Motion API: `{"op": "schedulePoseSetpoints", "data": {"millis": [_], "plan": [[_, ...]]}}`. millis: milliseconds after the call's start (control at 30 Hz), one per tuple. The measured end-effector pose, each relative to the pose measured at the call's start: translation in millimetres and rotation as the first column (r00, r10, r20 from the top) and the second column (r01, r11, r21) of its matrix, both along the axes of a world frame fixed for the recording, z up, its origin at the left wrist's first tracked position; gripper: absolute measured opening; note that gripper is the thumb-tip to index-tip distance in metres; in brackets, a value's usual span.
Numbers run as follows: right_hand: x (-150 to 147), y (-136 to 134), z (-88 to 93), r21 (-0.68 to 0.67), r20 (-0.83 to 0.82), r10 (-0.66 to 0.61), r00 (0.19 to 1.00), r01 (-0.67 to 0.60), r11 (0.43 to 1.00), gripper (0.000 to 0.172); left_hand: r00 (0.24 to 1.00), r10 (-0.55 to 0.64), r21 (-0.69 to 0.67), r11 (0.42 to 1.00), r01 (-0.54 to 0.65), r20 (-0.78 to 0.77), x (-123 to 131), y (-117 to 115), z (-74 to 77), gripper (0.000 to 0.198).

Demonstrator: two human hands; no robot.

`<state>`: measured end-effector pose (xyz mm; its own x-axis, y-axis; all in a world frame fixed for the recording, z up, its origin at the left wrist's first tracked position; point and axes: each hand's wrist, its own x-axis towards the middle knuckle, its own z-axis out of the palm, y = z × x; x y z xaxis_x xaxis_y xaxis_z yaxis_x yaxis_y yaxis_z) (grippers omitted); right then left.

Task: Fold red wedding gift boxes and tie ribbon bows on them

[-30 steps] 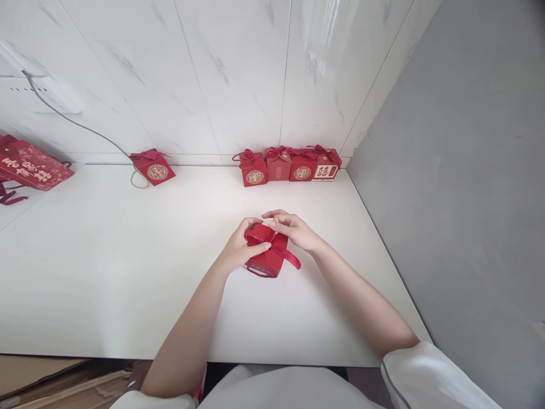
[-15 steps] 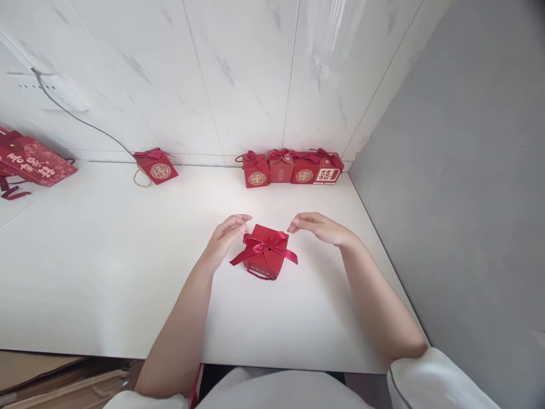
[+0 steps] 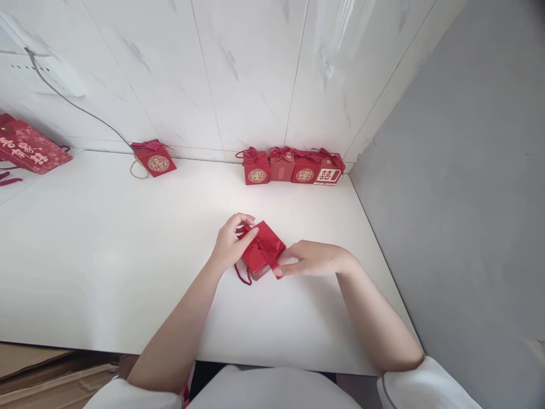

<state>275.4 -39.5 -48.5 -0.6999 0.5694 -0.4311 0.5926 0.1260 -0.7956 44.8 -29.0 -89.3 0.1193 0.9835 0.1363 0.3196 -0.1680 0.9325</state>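
Observation:
A small red gift box (image 3: 269, 234) with a ribbon bow (image 3: 259, 245) on top stands on the white table, turned at an angle. My left hand (image 3: 235, 241) grips its left side, the thumb lying on the top by the bow and the fingers behind. At the box's right side, my right hand (image 3: 304, 259) pinches the right ribbon tail between thumb and fingers. A dark red cord handle (image 3: 243, 278) hangs out at the box's lower left.
A row of several red boxes (image 3: 281, 166) stands against the tiled wall. Another red box (image 3: 159, 160) sits back left beside a grey cable (image 3: 85, 109). A red bag (image 3: 32, 149) is at the far left. A grey panel (image 3: 460, 187) borders the table's right side.
Both hands have come in from beside the box and taken hold, the left of the box, the right of the ribbon tail. The box has turned. The view has shifted slightly.

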Motion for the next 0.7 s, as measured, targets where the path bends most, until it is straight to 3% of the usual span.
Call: {"op": "schedulePoseSetpoints", "data": {"millis": [100, 167, 267, 367, 533, 700], "plan": [[1, 2, -5.5, 0.171, -0.025, -0.203, 0.979, 0.204, 0.964, 0.039, 0.982, 0.098, -0.037, 0.995, -0.093, 0.161, -7, 5, 1.9, 0.016], [4, 6, -9.0, 0.211, -0.045, -0.297, 0.954, 0.3, 0.93, 0.04, 0.97, 0.106, -0.066, 0.993, -0.093, 0.22, -15, 8, 5.2, 0.016], [6, 9, -13.3, 0.206, -0.114, -0.344, 0.932, 0.361, 0.91, 0.036, 0.986, 0.054, -0.045, 0.998, -0.047, 0.159, -25, 10, 9.4, 0.018], [2, 11, -17.2, 0.23, -0.188, -0.396, 0.899, 0.432, 0.872, 0.034, 0.998, -0.054, -0.018, 0.998, 0.054, 0.028, -28, 8, 10.7, 0.033], [-3, 13, -20.5, 0.132, -0.17, -0.38, 0.909, 0.403, 0.906, 0.032, 0.985, -0.118, 0.076, 0.989, 0.128, -0.123, -22, 5, 6.8, 0.037], [-4, 13, -18.9, 0.169, -0.136, -0.3, 0.944, 0.321, 0.932, 0.025, 0.982, -0.174, 0.004, 0.985, 0.175, -0.076, -15, 7, -1.4, 0.02]]}}
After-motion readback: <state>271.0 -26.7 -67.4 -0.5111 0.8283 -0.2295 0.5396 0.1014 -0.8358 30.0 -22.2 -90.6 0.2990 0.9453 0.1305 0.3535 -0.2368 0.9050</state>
